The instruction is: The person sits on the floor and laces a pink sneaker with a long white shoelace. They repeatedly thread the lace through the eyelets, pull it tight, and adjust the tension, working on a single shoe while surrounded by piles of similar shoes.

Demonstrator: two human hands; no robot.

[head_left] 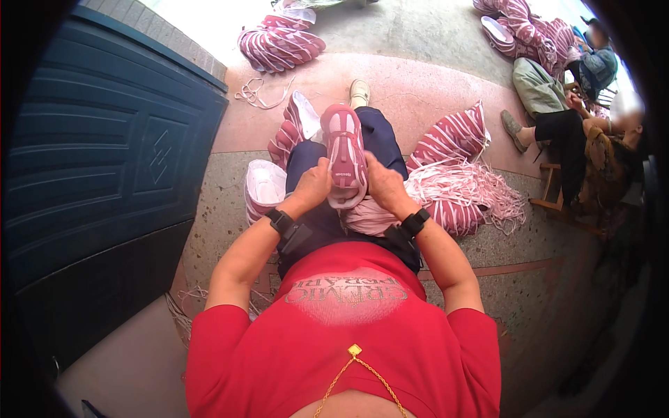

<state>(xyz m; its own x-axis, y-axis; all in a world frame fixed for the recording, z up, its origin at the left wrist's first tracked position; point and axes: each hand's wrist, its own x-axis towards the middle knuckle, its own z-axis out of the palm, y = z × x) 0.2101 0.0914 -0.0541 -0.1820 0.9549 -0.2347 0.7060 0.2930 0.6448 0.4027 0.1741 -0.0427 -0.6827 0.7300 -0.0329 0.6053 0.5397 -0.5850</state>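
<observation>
A pink shoe upper [344,153] is held over my lap, its rounded toe pointing away from me and its heel end toward me. My left hand [316,182] is closed on its left side, fingers curled against the edge. On the opposite side, my right hand [387,187] grips the right edge with the thumb raised along it. Whether a lace end lies in these fingers is too small to tell. Beside my right leg lies a thick bundle of pale pink shoelaces [463,187], trailing across my right thigh below the shoe upper.
Stacked pink uppers [453,136] lie right of my leg. White-lined uppers [265,184] sit at my left, another stack [279,47] farther ahead near loose laces [263,94]. A dark blue door [104,139] stands left. Seated people [568,132] and a wooden stool [550,188] are at right.
</observation>
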